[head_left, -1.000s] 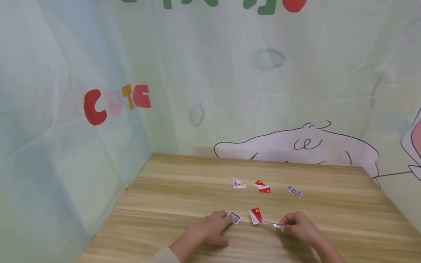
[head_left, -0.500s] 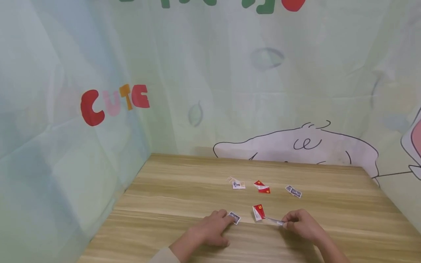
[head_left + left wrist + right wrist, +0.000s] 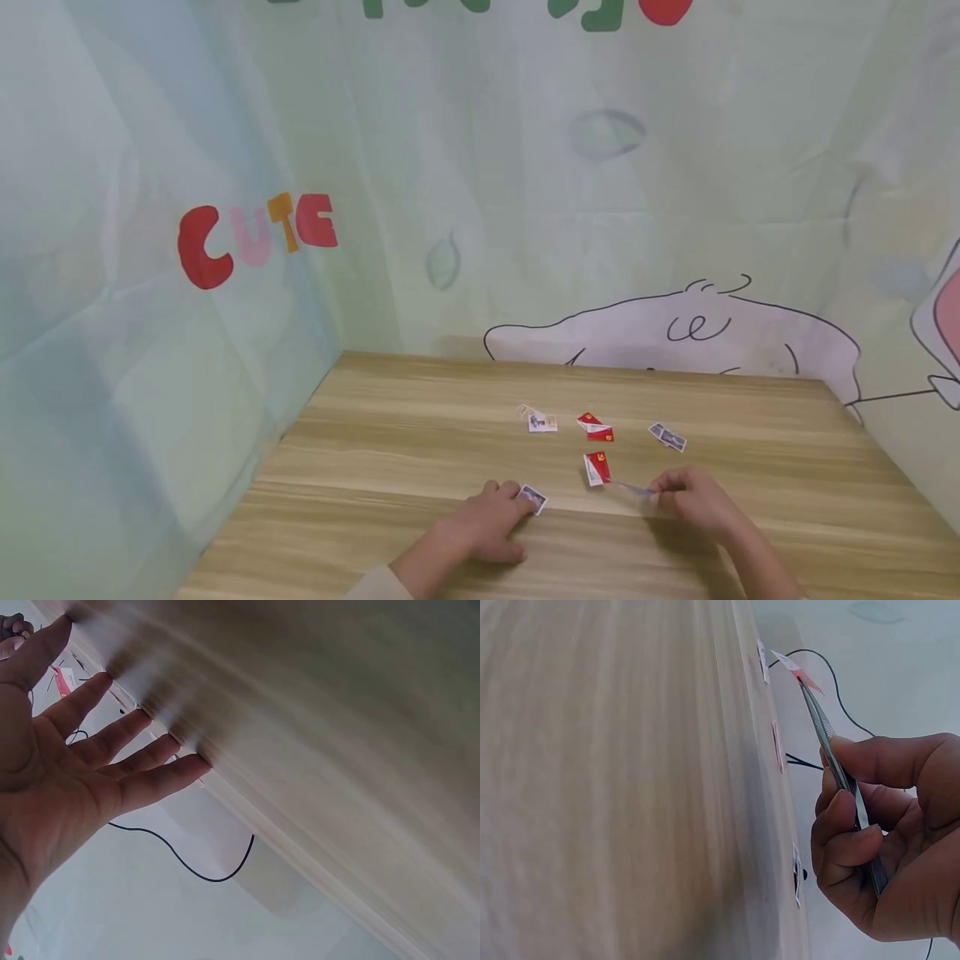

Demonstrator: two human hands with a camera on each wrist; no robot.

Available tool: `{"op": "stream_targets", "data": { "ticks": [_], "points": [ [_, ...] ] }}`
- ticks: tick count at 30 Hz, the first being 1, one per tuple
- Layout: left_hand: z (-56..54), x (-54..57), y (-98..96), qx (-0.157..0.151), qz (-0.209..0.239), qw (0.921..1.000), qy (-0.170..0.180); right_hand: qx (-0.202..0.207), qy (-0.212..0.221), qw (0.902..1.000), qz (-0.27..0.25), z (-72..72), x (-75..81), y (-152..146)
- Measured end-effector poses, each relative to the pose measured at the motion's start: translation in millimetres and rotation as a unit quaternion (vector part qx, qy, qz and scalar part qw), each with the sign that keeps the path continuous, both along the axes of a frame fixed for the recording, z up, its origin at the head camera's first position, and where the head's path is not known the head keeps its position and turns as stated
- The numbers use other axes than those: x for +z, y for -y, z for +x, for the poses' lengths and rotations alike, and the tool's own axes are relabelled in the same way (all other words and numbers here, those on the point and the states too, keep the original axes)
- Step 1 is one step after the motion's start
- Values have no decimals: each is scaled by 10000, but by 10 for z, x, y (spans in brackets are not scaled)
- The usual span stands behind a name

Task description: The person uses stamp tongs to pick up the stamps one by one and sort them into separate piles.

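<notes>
My right hand (image 3: 696, 502) grips metal tweezers (image 3: 829, 733) between thumb and fingers. At the tips of the tweezers hangs a small red-and-white stamp (image 3: 597, 469), raised off the table; the right wrist view shows the same stamp (image 3: 798, 672) in the tips. My left hand (image 3: 486, 523) rests on the table with spread fingers, its fingertips against the wood in the left wrist view. One fingertip touches a dark picture stamp (image 3: 533, 499) lying flat.
Farther back on the wooden table (image 3: 420, 392) lie overlapping pale stamps (image 3: 542, 422), overlapping red-and-white stamps (image 3: 597, 430) and overlapping dark stamps (image 3: 668, 437). Printed cloth (image 3: 420, 167) hangs behind and to the left of the table.
The tweezers and the red-and-white stamp have moved away from me and slightly right, closer to the red-and-white stamps at the back. My left hand has stayed by the dark stamp.
</notes>
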State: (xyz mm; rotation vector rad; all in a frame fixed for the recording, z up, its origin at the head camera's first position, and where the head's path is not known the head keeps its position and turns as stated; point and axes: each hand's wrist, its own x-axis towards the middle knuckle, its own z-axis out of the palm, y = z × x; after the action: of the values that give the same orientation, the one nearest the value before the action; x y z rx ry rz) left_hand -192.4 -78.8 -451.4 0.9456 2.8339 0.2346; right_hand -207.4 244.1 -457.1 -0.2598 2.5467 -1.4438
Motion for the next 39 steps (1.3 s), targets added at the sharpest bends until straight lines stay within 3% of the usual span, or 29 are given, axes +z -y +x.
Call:
{"op": "stream_targets", "data": {
  "ticks": [7,16,39],
  "points": [
    [9,11,21,-14,30,10000,57,-225,103,9996,-118,-35,-18,-32],
    [11,22,25,9,71,9999,85,-846,188,9962,21,-150,-47,-47],
    [13,16,42,-69,75,9999,-1,-1007,292,9944,-100,-462,-107,160]
  ]
}}
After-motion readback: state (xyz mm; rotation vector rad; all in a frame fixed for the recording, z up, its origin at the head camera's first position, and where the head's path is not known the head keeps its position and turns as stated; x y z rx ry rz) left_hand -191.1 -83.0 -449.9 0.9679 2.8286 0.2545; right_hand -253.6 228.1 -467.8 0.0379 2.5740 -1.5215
